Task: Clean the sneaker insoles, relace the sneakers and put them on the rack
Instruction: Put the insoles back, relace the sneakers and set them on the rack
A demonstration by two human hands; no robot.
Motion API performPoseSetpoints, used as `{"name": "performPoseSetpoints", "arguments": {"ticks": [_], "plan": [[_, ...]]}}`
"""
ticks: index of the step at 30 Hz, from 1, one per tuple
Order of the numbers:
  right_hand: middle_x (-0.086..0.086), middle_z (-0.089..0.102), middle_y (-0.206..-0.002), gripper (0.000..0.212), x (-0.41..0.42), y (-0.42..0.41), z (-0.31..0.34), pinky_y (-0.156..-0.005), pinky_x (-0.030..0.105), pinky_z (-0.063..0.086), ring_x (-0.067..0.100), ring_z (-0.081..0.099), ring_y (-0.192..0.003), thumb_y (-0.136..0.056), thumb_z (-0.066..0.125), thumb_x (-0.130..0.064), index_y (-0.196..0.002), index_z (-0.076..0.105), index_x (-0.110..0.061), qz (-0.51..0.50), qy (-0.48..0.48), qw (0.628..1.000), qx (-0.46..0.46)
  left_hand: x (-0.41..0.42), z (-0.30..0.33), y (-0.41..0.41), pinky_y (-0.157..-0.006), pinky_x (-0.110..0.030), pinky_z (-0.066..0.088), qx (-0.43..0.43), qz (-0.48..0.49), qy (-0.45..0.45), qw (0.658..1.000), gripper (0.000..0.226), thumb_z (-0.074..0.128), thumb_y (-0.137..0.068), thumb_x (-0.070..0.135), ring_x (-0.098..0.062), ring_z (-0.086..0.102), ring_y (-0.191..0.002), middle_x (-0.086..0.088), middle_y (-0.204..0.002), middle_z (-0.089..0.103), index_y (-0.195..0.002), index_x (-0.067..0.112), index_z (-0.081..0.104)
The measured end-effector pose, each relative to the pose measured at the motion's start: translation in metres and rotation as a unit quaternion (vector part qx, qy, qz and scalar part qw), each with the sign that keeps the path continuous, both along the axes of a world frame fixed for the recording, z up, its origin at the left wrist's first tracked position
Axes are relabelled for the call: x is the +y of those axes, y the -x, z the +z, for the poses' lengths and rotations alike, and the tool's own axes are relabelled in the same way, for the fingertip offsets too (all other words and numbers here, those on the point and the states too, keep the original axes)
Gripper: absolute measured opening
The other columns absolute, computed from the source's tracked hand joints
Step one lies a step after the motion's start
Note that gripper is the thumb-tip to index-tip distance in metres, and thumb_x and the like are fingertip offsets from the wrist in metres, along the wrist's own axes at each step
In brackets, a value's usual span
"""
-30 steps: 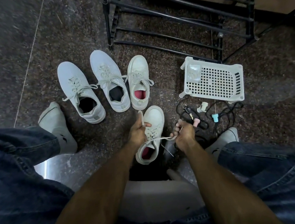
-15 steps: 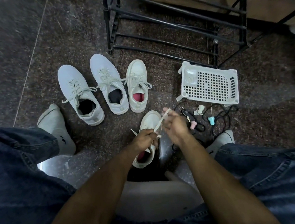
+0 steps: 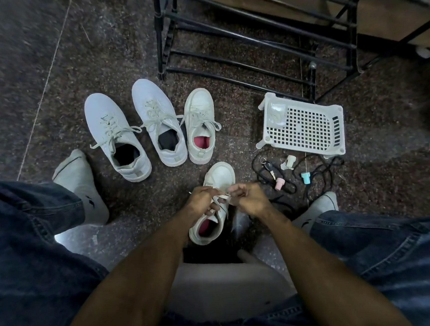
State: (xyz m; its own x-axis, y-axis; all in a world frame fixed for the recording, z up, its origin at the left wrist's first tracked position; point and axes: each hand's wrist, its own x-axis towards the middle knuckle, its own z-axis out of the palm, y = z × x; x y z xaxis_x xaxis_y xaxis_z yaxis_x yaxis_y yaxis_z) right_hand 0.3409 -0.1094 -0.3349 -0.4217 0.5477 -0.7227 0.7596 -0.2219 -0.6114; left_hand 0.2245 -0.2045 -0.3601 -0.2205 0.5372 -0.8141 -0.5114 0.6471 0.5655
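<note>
Hands are meeting low over the middle of the white sneaker standing on the speckled dark stone floor between the person's knees, toe pointing away. The left hand is curling its fingers around a flat white lace, knuckles up, forearm reaching in from the lower left; the right hand is pinching the same lace just beside it, thumb and forefinger closed, the other fingers folded in. That sneaker is looking smooth and leathery, with a pink lining showing at the heel opening. Beyond it, three more sneakers are sitting side by side, all laced with loose bows: its smooth pink-lined mate on the right, and two knit-textured pale ones with dark interiors. A black tubular metal rack is standing further back. Right of the hands, a white perforated plastic basket is lying upturned, near a tangle of thin black cord with small pink and blue caps. Grey socks and dark denim are framing both sides.
</note>
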Motion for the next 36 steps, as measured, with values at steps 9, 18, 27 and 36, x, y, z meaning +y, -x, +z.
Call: {"name": "performPoseSetpoints", "arguments": {"ticks": [9, 18, 27, 36], "plan": [[0.006, 0.066, -0.057, 0.03, -0.001, 0.001, 0.003, -0.044, 0.02, 0.046, 0.009, 0.055, -0.042, -0.086, 0.056, 0.01, -0.071, 0.066, -0.014, -0.003, -0.023, 0.999, -0.024, 0.0, -0.002, -0.001, -0.039, -0.016, 0.03, 0.003, 0.037, 0.005, 0.999, 0.02, 0.055, -0.091, 0.005, -0.019, 0.049, -0.05, -0.01, -0.068, 0.056, -0.073, 0.008, 0.065], [-0.013, 0.058, -0.051, 0.061, -0.011, 0.005, 0.032, -0.042, 0.018, 0.037, 0.0, 0.045, -0.035, -0.08, 0.043, 0.016, -0.131, 0.057, -0.014, 0.25, 0.031, 0.966, -0.055, 0.001, -0.017, -0.003, -0.06, -0.03, 0.047, -0.021, 0.118, -0.01, 0.993, 0.027, 0.063, -0.082, -0.005, -0.027, 0.061, -0.059, -0.009, -0.059, 0.069, -0.06, 0.008, 0.073], [0.002, 0.063, -0.059, 0.011, -0.028, 0.005, 0.005, -0.052, 0.026, 0.044, 0.014, 0.055, -0.05, -0.086, 0.063, -0.026, -0.075, 0.062, -0.025, 0.177, 0.032, 0.983, -0.017, 0.001, -0.014, -0.002, -0.061, -0.025, 0.051, 0.021, 0.088, -0.01, 0.996, 0.009, 0.066, -0.078, -0.008, -0.016, 0.063, -0.055, -0.003, -0.057, 0.068, -0.077, -0.003, 0.074], [-0.01, 0.052, -0.047, 0.038, -0.037, 0.007, -0.04, -0.051, 0.028, 0.04, 0.009, 0.048, -0.049, -0.09, 0.06, -0.011, -0.053, 0.055, -0.017, 0.053, -0.028, 0.998, -0.023, -0.008, -0.008, 0.003, -0.079, -0.037, 0.054, 0.19, -0.064, -0.015, 0.98, 0.021, 0.065, -0.072, 0.018, -0.022, 0.062, -0.071, -0.012, -0.068, 0.07, -0.077, -0.001, 0.073]]}}
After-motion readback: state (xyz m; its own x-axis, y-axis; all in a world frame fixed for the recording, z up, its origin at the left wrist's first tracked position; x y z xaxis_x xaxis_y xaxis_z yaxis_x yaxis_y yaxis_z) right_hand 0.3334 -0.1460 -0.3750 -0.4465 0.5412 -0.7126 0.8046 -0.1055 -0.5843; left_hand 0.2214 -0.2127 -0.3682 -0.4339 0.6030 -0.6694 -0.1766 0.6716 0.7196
